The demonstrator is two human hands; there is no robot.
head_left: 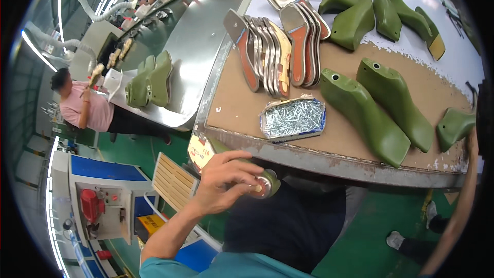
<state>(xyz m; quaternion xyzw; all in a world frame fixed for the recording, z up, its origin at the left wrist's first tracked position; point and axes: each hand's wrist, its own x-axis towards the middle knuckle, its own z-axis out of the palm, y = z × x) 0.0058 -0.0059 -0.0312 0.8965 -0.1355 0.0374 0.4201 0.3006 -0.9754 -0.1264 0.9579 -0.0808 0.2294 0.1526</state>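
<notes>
My left hand (226, 183) is closed around a green shoe last (276, 179) that lies across my lap, just off the table's near edge. A pale yellow, labelled piece (199, 152) shows at its far left end, and a reddish-brown insole heel with a metallic rim faces my thumb. At the right rim of the picture, my right forearm (458, 216) reaches up to the table beside a smaller green last (455, 127). My right hand (473, 139) is mostly lost in the dark rim, so its fingers do not show. A dark tool-like shape (470, 90) stands just above it.
A box of nails (292, 119) stands near the table's front edge (329, 159). Behind it are stacked insoles (267, 54); two green lasts (368, 116) lie to the right. More lasts (355, 20) fill the back. A metal table (188, 41) and a person in pink (85, 103) are at left.
</notes>
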